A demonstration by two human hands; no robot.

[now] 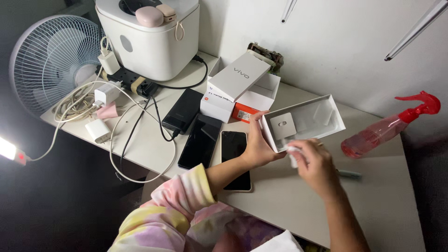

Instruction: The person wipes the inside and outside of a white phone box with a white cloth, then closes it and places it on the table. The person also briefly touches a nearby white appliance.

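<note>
two hands on one open white box — left hand grips its end, right hand fingers pinch a white scrap.

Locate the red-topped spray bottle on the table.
In the head view, the spray bottle lies on its side at the table's far right, just right of the open white box the left hand holds.

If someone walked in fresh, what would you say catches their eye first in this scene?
Probably the open white box at the centre of the table, held by the left hand while the right hand pinches something small and white at its front edge. Next, the red spray bottle lying at the right, and the two dark phones side by side left of the hands.
</note>
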